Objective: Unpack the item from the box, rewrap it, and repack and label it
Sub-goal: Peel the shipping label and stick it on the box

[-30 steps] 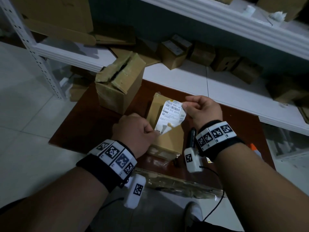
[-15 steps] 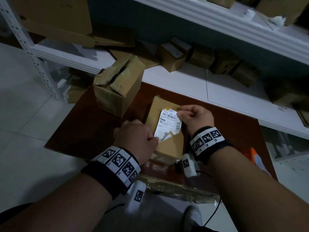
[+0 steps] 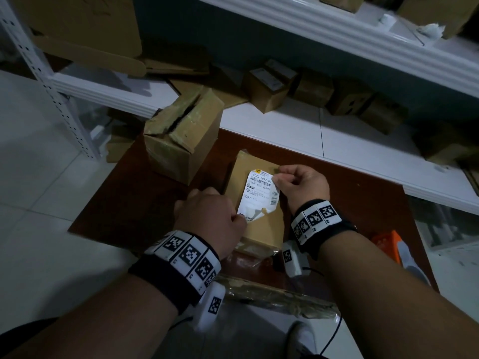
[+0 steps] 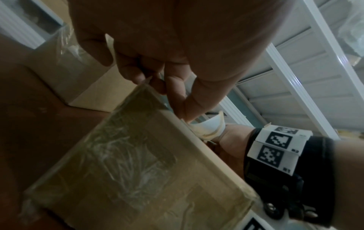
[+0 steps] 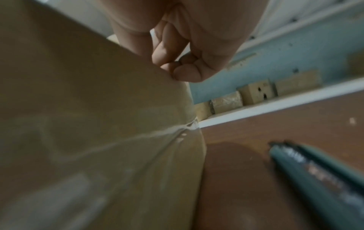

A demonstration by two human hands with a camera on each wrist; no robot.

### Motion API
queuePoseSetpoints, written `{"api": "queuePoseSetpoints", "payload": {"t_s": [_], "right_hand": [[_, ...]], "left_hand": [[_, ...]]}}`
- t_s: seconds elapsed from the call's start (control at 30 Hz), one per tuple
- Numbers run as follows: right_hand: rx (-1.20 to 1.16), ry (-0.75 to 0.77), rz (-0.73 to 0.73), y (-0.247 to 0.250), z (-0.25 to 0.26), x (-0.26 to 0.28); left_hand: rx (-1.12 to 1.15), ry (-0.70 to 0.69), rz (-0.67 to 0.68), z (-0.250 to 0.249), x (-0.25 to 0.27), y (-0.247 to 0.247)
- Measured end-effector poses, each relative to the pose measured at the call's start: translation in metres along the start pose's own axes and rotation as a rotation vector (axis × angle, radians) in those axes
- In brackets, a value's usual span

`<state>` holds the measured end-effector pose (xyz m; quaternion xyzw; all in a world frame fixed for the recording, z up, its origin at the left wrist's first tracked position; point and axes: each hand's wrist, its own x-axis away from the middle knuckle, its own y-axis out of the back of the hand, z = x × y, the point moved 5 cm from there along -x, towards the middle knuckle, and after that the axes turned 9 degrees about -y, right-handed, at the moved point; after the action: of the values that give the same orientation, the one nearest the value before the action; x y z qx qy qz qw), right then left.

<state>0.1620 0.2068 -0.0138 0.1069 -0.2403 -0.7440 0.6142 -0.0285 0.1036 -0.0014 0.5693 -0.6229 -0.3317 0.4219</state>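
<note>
Both your hands pinch the shipping label (image 3: 260,195): right hand (image 3: 302,183) its upper corner, left hand (image 3: 211,216) its lower edge. It has dropped onto the taped parcel (image 3: 255,203) at frame centre, so labelling is nearly finished.

I count two brown cardboard boxes on my dark red-brown table (image 3: 124,213): one flat taped parcel (image 3: 261,229) and one taller torn-flapped box (image 3: 181,141). One white printed shipping label (image 3: 260,195). One dark pen (image 5: 319,175). About five small cardboard boxes (image 3: 267,89) on the white shelf (image 3: 363,141).
</note>
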Motion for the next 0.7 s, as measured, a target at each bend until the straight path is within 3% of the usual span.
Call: {"api": "queuePoseSetpoints", "payload": {"t_s": [0.43, 0.7], "right_hand": [[0.189, 0.071, -0.04, 0.0003, 0.0025, 0.0075], [0.197, 0.078, -0.047, 0.0, 0.0018, 0.0076]], "left_hand": [[-0.055, 0.006, 0.018, -0.0027, 0.0015, 0.0006], [0.05, 0.032, -0.01, 0.0007, 0.0007, 0.0028]]}}
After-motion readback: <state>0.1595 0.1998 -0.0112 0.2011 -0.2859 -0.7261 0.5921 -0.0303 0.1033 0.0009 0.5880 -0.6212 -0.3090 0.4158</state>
